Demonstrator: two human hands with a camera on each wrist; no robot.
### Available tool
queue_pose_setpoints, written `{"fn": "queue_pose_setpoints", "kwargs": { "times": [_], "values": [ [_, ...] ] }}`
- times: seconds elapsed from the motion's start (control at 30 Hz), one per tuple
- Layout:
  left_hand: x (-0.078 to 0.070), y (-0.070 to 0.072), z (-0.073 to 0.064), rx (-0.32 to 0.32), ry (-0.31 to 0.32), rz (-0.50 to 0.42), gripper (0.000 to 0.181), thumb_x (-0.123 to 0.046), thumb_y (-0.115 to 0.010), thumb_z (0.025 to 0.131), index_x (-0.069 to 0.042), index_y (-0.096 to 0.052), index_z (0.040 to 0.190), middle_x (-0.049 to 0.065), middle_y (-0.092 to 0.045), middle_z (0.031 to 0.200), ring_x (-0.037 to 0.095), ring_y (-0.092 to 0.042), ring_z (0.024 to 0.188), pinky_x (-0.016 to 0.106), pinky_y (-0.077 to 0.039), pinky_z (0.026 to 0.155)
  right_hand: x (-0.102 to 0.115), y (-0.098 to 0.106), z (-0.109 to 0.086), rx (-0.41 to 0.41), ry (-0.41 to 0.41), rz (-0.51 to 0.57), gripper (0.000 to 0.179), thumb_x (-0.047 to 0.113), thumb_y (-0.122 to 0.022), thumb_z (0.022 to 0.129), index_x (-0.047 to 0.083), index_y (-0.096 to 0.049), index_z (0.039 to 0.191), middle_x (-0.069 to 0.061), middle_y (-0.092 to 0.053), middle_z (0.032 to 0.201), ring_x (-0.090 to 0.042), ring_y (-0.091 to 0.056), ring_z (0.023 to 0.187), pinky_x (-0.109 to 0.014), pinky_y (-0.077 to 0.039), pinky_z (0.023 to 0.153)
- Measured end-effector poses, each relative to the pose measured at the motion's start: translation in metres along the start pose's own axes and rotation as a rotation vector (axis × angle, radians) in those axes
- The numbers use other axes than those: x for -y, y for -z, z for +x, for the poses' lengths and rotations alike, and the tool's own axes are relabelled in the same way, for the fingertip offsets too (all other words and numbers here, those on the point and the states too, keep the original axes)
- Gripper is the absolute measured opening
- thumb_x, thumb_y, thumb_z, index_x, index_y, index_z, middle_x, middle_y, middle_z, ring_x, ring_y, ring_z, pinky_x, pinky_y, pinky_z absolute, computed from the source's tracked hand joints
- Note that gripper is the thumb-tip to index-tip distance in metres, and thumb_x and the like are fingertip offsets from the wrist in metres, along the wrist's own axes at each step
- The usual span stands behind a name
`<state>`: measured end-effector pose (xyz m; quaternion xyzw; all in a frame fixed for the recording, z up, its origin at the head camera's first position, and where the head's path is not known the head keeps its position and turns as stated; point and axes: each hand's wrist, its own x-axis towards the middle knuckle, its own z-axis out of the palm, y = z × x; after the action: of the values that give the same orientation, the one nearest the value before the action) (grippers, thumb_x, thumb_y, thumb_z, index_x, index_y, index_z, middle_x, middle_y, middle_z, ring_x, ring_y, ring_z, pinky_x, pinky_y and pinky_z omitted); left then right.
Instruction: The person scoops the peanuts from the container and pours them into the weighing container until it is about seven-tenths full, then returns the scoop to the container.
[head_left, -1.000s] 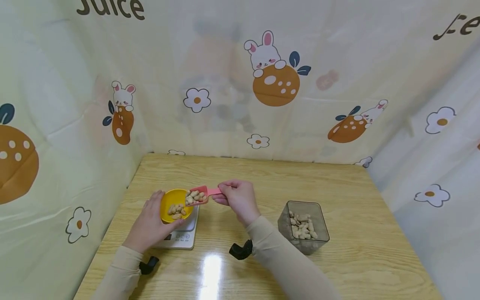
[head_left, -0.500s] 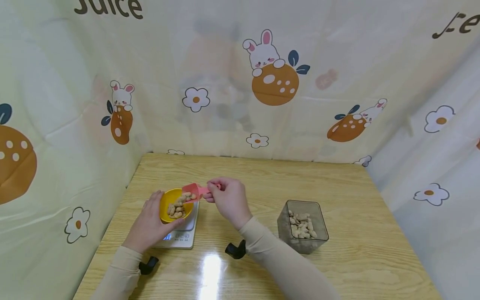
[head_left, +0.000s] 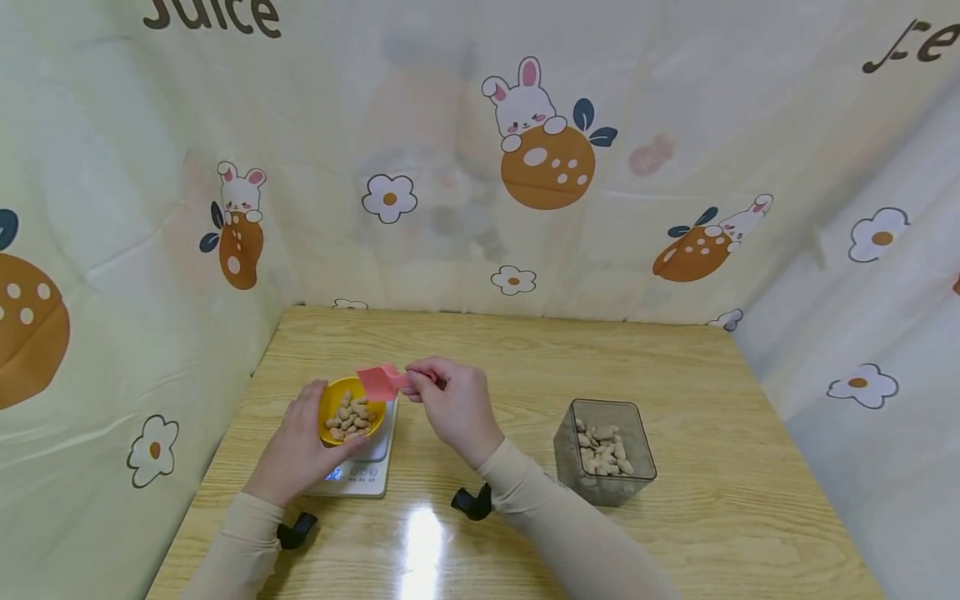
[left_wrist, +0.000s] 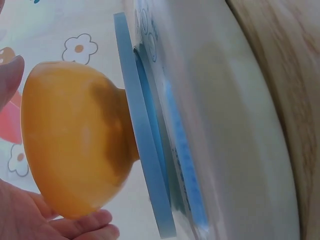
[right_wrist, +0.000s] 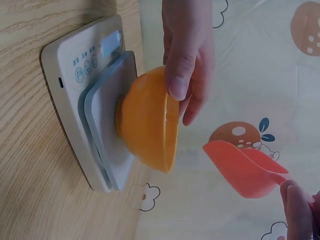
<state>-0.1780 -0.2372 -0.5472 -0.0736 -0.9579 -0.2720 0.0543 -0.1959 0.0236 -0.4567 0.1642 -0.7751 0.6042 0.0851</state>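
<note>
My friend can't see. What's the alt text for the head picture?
A person's right grip holds a tipped pink scoop above a yellow bowl of peanuts on a white scale; the left grip holds the bowl. A grey box of more peanuts stands to the right on a wooden table.

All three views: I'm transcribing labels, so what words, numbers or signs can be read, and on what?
"Juice", top clipped: curtain, upper left of head view.
"e", after letters broken by a fold: curtain, upper right.
Scale display: digits too blurred to read.
Scale buttons: labels too small and blurred.
</note>
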Motion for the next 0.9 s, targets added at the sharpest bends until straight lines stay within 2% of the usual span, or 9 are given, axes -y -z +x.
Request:
{"fn": "queue_pose_setpoints", "kwargs": {
  "times": [0.17, 0.4, 0.5, 0.7, 0.8, 0.9],
  "values": [
    [-0.004, 0.002, 0.002, -0.002, -0.012, -0.001, 0.118, -0.071, -0.078, 0.087, 0.001, -0.027, 0.167, 0.029, -0.033, 0.171, 0.052, -0.039, 0.153, 0.074, -0.044, 0.116, -0.004, 0.002, 0.001, 0.000, -0.058, 0.063, 0.012, 0.005, -0.071, 0.103, -0.001, -0.081, 0.107, -0.014, -0.082, 0.096, -0.014, -0.081, 0.080, -0.026, -0.067, 0.074],
    [-0.016, 0.003, 0.007, -0.029, -0.043, 0.001, 0.115, -0.066, -0.081, 0.087, -0.001, -0.030, 0.167, 0.027, -0.032, 0.173, 0.053, -0.034, 0.157, 0.076, -0.043, 0.115, -0.008, 0.009, 0.003, -0.003, -0.275, 0.243, 0.014, 0.004, -0.070, 0.103, -0.005, -0.079, 0.111, -0.021, -0.080, 0.097, -0.022, -0.083, 0.083, -0.030, -0.068, 0.078],
    [-0.021, 0.002, 0.009, -0.051, -0.066, 0.010, 0.112, -0.062, -0.083, 0.086, -0.001, -0.033, 0.166, 0.027, -0.034, 0.172, 0.053, -0.034, 0.157, 0.077, -0.041, 0.116, -0.010, 0.015, 0.004, -0.021, -0.329, 0.304, 0.016, 0.003, -0.070, 0.103, -0.006, -0.078, 0.112, -0.024, -0.080, 0.098, -0.021, -0.083, 0.082, -0.031, -0.068, 0.079],
    [-0.032, 0.001, 0.015, -0.082, -0.094, 0.005, 0.108, -0.059, -0.084, 0.087, -0.002, -0.036, 0.165, 0.024, -0.035, 0.172, 0.048, -0.032, 0.160, 0.074, -0.032, 0.126, -0.009, 0.034, 0.000, -0.067, -0.341, 0.329, 0.017, 0.004, -0.068, 0.104, -0.007, -0.077, 0.115, -0.026, -0.078, 0.103, -0.019, -0.083, 0.082, -0.032, -0.068, 0.081],
    [-0.041, 0.002, 0.018, -0.062, -0.108, 0.005, 0.109, -0.062, -0.082, 0.088, -0.003, -0.034, 0.166, 0.023, -0.033, 0.174, 0.046, -0.030, 0.162, 0.070, -0.029, 0.129, -0.007, 0.049, -0.005, -0.117, -0.332, 0.306, 0.018, 0.003, -0.068, 0.105, -0.006, -0.077, 0.117, -0.026, -0.078, 0.106, -0.021, -0.083, 0.083, -0.032, -0.068, 0.080],
    [-0.053, 0.001, 0.022, -0.034, -0.149, -0.002, 0.110, -0.064, -0.080, 0.089, -0.003, -0.032, 0.167, 0.021, -0.033, 0.174, 0.043, -0.028, 0.164, 0.066, -0.024, 0.132, -0.007, 0.069, -0.010, -0.166, -0.337, 0.305, 0.019, 0.004, -0.068, 0.105, -0.006, -0.076, 0.118, -0.027, -0.078, 0.109, -0.021, -0.084, 0.085, -0.032, -0.068, 0.081]
  ]
}}
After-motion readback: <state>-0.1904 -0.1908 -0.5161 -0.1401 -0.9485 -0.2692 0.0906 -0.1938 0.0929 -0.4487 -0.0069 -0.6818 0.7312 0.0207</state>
